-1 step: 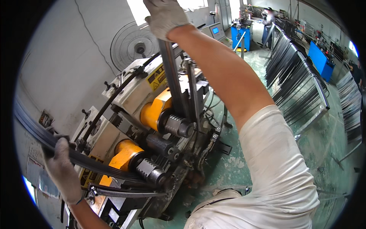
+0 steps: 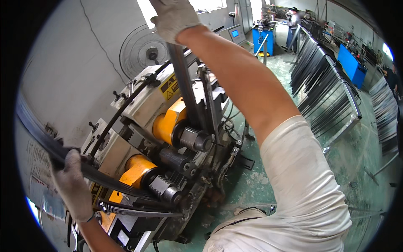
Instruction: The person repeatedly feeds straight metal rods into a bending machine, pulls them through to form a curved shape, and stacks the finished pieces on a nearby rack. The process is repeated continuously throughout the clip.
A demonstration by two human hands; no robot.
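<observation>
My left hand [image 2: 72,188], in a pale work glove, is closed round a long dark metal bar [image 2: 113,183]. The bar slopes from the left rim down to the lower threaded roller [image 2: 164,187] of a bending machine [image 2: 138,101]. High at the top, my gloved right hand [image 2: 175,20] grips the upper part of a second dark metal bar [image 2: 184,84]. This one stands steeply, its lower end beside the upper threaded roller [image 2: 195,138]. The right fingers are partly cut off by the frame edge. Orange blocks [image 2: 170,122] sit behind the rollers.
Coil springs [image 2: 140,212] and cables lie close to the bars. A standing fan [image 2: 152,53] is behind the machine. On the right, a rack [image 2: 342,84] carries many dark rods on the green floor. Another person [image 2: 293,29] stands far off near a blue machine [image 2: 263,40].
My right hand and the upper end of its bar have shifted slightly left. My left hand sits a touch lower and further right, still on its bar.
</observation>
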